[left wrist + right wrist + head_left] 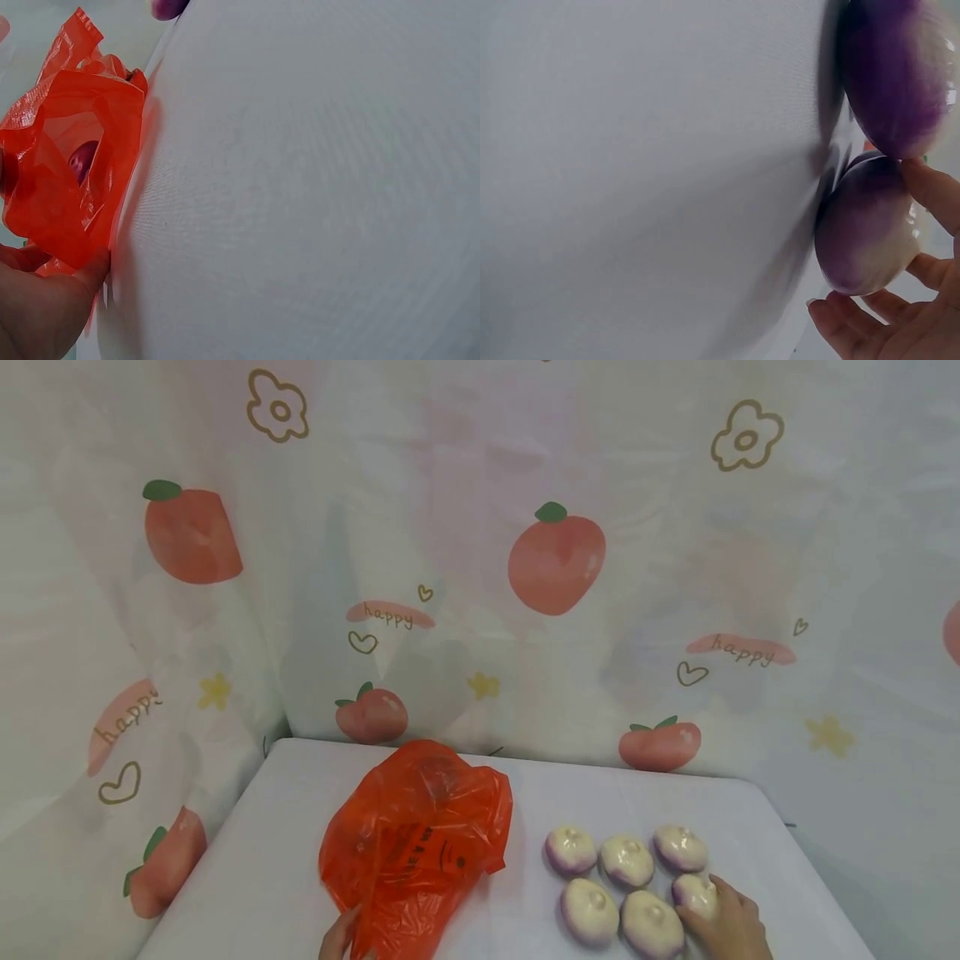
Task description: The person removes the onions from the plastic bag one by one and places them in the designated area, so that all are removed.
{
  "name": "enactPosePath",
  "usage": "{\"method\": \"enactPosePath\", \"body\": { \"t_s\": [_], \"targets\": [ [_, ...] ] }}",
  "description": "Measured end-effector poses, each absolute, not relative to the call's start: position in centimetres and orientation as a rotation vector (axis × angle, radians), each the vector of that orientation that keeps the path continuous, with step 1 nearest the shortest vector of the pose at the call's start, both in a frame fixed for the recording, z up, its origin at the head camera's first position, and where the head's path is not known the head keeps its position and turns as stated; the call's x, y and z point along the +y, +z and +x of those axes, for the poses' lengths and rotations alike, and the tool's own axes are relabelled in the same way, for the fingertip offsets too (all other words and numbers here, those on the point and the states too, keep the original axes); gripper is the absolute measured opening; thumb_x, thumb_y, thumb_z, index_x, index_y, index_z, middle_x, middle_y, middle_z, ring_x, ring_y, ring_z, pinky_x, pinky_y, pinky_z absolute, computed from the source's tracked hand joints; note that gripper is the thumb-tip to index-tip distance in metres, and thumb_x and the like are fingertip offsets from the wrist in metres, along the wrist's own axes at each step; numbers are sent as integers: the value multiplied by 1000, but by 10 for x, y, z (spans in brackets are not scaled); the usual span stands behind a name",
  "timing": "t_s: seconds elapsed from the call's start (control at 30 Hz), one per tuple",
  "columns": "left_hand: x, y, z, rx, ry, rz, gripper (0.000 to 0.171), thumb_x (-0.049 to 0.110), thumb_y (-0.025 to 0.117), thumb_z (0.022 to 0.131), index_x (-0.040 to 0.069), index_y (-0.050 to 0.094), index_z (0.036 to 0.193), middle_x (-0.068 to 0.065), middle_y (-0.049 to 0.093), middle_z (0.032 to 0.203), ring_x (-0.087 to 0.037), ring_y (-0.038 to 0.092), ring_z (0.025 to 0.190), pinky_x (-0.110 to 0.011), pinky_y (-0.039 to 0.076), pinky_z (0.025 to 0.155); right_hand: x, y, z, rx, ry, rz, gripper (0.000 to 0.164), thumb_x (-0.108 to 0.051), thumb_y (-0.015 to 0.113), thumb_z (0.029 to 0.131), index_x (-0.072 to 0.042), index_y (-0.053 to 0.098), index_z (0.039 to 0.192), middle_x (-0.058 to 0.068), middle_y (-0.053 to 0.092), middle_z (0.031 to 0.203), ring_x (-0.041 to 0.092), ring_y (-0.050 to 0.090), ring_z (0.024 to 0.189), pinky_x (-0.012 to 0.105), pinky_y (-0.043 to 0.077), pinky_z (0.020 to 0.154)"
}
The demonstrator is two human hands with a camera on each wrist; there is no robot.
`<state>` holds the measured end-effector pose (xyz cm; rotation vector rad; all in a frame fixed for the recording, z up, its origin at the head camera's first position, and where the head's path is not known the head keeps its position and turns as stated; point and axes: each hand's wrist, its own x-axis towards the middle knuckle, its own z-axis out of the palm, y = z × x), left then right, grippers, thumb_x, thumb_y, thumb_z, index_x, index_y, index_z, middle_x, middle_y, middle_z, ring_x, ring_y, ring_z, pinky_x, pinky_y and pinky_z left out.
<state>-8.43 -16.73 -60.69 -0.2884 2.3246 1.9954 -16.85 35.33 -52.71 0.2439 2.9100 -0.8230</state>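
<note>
A red plastic bag (pixel 427 802) with dark printing lies on the left part of the table. My left hand (pixel 340 937) holds the bag's near edge between thumb and fingers. In the left wrist view, the bag's mouth gapes and a shiny dark purple round thing (pixel 82 160) shows inside. On the right, fingers of my right hand (pixel 733 922) curl round a white-and-purple turnip (pixel 693 893). That turnip (pixel 866 232) is low over the white cloth in the right wrist view, thumb on one side and fingers on the other. Another turnip (pixel 896 75) is close beside it.
Several more turnips stand grouped left of and behind my right hand, among them a front one (pixel 652 925) and a back one (pixel 680 847). A white cloth covers the table (pixel 262 827). Behind it hangs a fruit-patterned curtain (pixel 480 652), which also runs along the left side.
</note>
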Motion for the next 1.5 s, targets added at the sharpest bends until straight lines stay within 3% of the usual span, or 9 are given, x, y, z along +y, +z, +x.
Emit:
{"method": "enactPosePath", "body": {
  "t_s": [0.2,0.37,0.6,0.67,0.9,1.07,1.23,1.5],
  "targets": [
    [-160,-601,-79,2377,1960,-383,70,24,61,81,0,31,139,-25,29,141,-47,35,123,-59,41,92,350,-525,-169,2962,-781,264,94,-52,64,81,17,23,131,50,23,122,71,27,106,75,32,82],
    [-157,-601,-77,2377,1953,-386,72,31,60,83,1,30,140,-24,28,141,-47,36,121,-57,44,89,344,-514,-170,3017,-805,241,85,-47,60,86,16,26,131,50,23,123,70,26,106,74,28,86],
    [-154,-598,-76,2366,1931,-424,68,17,59,82,2,28,141,-24,26,141,-46,40,118,-55,48,85,331,-502,-171,3116,-796,153,74,-32,65,86,16,30,130,48,27,123,69,27,107,76,28,84],
    [-153,-599,-76,2340,1954,-442,69,18,60,82,4,28,141,-22,26,142,-44,42,116,-53,49,84,328,-500,-171,3146,-817,142,73,-28,66,85,16,30,130,47,28,123,68,28,108,76,28,84],
    [-152,-607,-75,2272,2006,-426,86,55,56,80,7,25,144,-21,22,145,-38,47,111,-49,52,81,318,-489,-171,3179,-901,197,74,-38,61,89,12,30,135,44,27,128,63,26,111,78,24,83],
    [-153,-606,-74,2197,2048,-419,87,50,60,79,8,22,145,-22,18,146,-38,49,109,-49,52,81,307,-486,-171,3282,-983,26,65,-27,65,88,14,37,129,40,36,122,58,30,110,72,27,86],
    [-152,-603,-73,2207,2040,-384,83,43,61,81,6,22,144,-22,17,146,-38,48,110,-48,52,82,289,-486,-174,3294,-999,-56,62,-22,68,86,12,38,129,40,35,123,58,32,110,72,30,86],
    [-155,-603,-71,2271,1974,-374,88,58,55,79,10,23,145,-18,19,147,-37,49,110,-48,52,81,266,-488,-178,3304,-1093,-210,56,-20,69,85,9,46,126,35,44,122,51,37,113,69,32,89]
  ]
}}
